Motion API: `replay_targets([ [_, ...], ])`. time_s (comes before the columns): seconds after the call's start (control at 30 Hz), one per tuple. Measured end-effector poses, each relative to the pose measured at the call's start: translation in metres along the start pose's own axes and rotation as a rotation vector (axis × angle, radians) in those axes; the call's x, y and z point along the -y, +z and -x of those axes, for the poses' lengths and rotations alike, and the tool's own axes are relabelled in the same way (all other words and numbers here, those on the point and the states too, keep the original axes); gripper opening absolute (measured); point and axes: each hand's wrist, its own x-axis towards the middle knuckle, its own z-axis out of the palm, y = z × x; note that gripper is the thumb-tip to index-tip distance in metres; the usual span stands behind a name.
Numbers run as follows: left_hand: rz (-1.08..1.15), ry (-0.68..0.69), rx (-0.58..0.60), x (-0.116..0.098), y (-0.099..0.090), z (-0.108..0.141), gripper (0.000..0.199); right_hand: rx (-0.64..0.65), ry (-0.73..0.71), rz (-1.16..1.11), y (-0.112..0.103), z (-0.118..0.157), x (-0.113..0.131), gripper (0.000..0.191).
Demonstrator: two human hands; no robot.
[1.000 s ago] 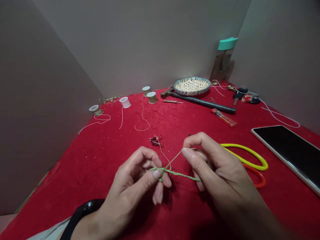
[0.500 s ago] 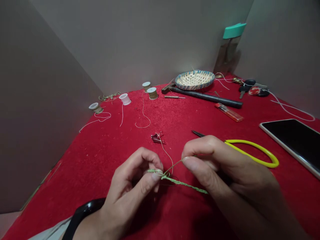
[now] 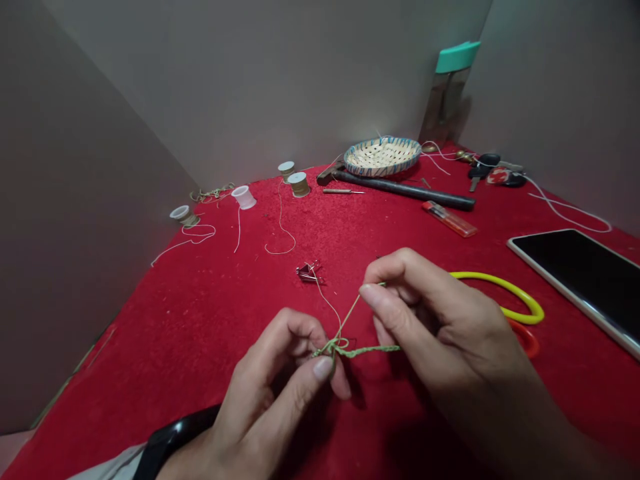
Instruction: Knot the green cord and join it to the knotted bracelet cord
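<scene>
Twine [image 3: 373, 350], seemingly green, between left hand [image 3: 270, 393], right hand [image 3: 440, 320]

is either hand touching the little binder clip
No, the binder clip sits on the red cloth, apart from the left hand and right hand.

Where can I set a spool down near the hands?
Red cloth shows widest left of the left hand, which pinches the green cord, between the side wall and the white thread. A smaller stretch lies between the binder clip and the orange lighter. It's crowded at back right, around the woven basket, hammer and keys.
</scene>
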Motion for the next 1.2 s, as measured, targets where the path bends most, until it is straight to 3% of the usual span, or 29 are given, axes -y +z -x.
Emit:
replay_targets([
  [0.33, 0.222, 0.01, -0.074, -0.008, 0.012, -0.014, 0.015, -0.068, -0.169, 0.198, -0.001, 0.002, 0.002, 0.019],
  [0.5, 0.32, -0.008, -0.044, -0.005, 0.009, -0.017, 0.013, 0.0, -0.128, 0.219, 0.001, 0.008, 0.002, 0.015],
  [0.77, 0.326, -0.019, -0.034, 0.0, 0.009, -0.019, 0.016, 0.065, -0.046, 0.183, 0.011, 0.009, 0.001, 0.023],
  [1.03, 0.319, 0.009, -0.018, 0.001, 0.011, -0.016, 0.011, 0.088, -0.154, 0.184, 0.012, 0.016, -0.003, 0.016],
  [1.2, 0.276, 0.018, 0.018, 0.003, 0.01, -0.014, 0.011, 0.093, -0.062, 0.119, 0.01, 0.009, -0.008, 0.019],
])
